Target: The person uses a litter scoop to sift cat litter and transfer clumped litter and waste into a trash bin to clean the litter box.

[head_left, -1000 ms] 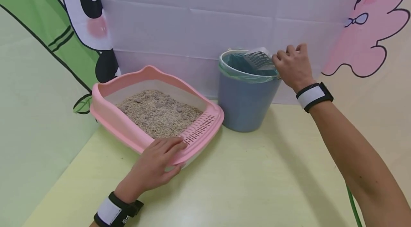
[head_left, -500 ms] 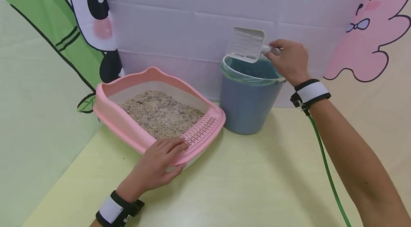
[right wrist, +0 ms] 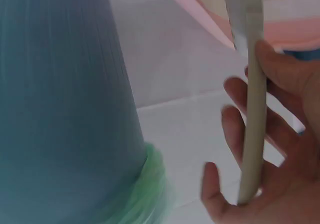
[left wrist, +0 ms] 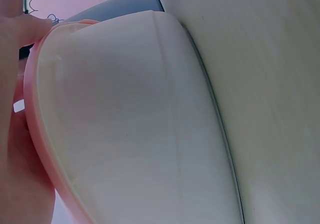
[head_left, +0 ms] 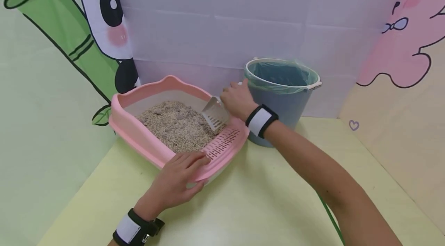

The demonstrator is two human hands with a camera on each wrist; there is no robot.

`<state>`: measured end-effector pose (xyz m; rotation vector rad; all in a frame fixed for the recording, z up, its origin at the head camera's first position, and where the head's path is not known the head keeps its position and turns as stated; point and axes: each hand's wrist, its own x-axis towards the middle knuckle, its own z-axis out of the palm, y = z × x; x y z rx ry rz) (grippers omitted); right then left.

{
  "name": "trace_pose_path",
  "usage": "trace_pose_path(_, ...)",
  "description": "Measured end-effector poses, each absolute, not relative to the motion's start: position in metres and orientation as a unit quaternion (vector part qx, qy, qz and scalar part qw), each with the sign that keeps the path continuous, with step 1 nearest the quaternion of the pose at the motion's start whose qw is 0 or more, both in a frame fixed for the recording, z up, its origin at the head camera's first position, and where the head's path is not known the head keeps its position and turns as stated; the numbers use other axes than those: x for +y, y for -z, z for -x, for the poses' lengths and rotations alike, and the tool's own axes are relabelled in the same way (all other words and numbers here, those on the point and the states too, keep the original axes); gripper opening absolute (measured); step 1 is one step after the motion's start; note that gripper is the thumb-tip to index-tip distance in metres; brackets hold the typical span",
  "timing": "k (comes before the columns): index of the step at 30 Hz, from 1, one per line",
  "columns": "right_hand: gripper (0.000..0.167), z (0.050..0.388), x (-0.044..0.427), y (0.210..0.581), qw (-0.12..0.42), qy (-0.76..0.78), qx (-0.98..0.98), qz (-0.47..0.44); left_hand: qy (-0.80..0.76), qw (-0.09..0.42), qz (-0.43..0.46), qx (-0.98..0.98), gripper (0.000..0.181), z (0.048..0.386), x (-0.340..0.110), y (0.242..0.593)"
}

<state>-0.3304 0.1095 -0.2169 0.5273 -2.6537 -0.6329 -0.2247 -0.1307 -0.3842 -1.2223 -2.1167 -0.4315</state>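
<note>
A pink-rimmed litter box (head_left: 139, 151) full of grainy litter (head_left: 177, 126) sits left of centre in the head view. My left hand (head_left: 179, 178) grips its front rim, fingers on top and thumb below. The left wrist view shows the pale outer wall (left wrist: 135, 109) of the box beside that hand. In my right hand (head_left: 239, 100) is a slotted litter scoop (head_left: 215, 114), its head tilted low over the litter's right side. Seen from the right wrist, my fingers and thumb wrap the scoop's straight handle (right wrist: 255, 114). The scoop's slots hold no visible clump.
A blue bucket (head_left: 283, 103) lined with a green bag (head_left: 278, 87) stands just right of the box, partly behind my right wrist. A printed cloth backdrop (head_left: 215, 37) closes off the rear. From my right wrist a green cable (head_left: 330, 215) trails down past the forearm.
My right hand has carried the scoop from inside the bucket, up over its rim, then left and down to the litter box. My left hand keeps its hold on the rim.
</note>
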Motion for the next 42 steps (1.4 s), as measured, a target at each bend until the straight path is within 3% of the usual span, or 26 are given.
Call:
trace_pose_path(7,0.02,0.366,0.07,0.264,0.263,0.44,-0.831,-0.215,0.162,0.309,0.462,-0.815,0.055,0.224,-0.13,0.387)
trace_pose_path(10,0.031,0.38,0.059,0.274,0.272,0.463,-0.817,-0.211,0.168,0.31,0.462,-0.814,0.054,0.226,-0.129,0.387)
trace_pose_path(19,0.026,0.399,0.057,0.273,0.201,0.431,-0.842,-0.254,0.173,0.307,0.463,-0.813,0.052,0.224,-0.127,0.39)
trace_pose_path(26,0.027,0.398,0.07,0.261,0.182,0.362,-0.873,-0.271,0.172,0.312,0.462,-0.812,0.052,0.226,-0.127,0.388)
trace_pose_path(37,0.032,0.402,0.054,0.259,0.081,0.444,-0.873,-0.188,0.173,0.322,0.458,-0.81,0.049,0.223,-0.129,0.394)
trace_pose_path(42,0.023,0.405,0.039,0.254,0.067,0.481,-0.859,-0.161,0.169,0.321,0.46,-0.81,0.05,0.224,-0.129,0.388)
